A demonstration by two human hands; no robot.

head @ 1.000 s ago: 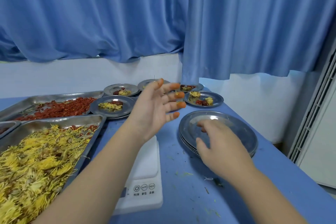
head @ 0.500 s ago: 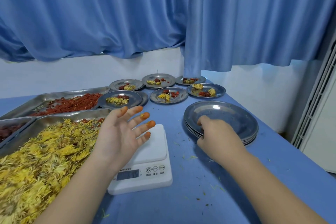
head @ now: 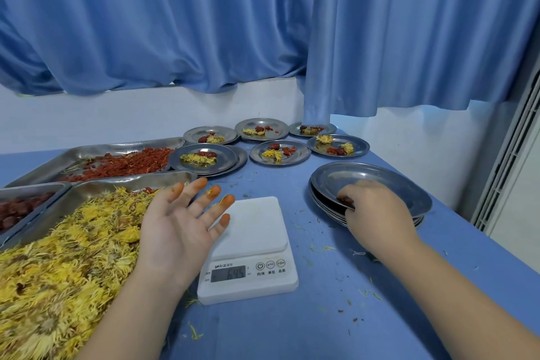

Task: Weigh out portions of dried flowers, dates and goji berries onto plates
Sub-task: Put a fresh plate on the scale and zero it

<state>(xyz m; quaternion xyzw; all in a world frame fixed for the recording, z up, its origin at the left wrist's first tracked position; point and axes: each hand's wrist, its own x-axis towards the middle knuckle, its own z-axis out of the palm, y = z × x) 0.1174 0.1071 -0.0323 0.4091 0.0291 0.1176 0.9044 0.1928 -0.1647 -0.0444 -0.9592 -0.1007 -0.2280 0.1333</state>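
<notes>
Right hand [head: 377,210] now grips top plate [head: 382,183]; left hand [head: 175,228] withdrawn

Blue curtains [head: 204,23] hang above a white wall [head: 102,120]; a slatted white panel [head: 508,161] stands beside the blue surface [head: 321,330].

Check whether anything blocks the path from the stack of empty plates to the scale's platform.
Nothing stands on the table between them, only loose petal scraps. The right hand grips the top plate by its near rim. The open left hand hovers over the scale at its left edge and may need to clear.
</notes>
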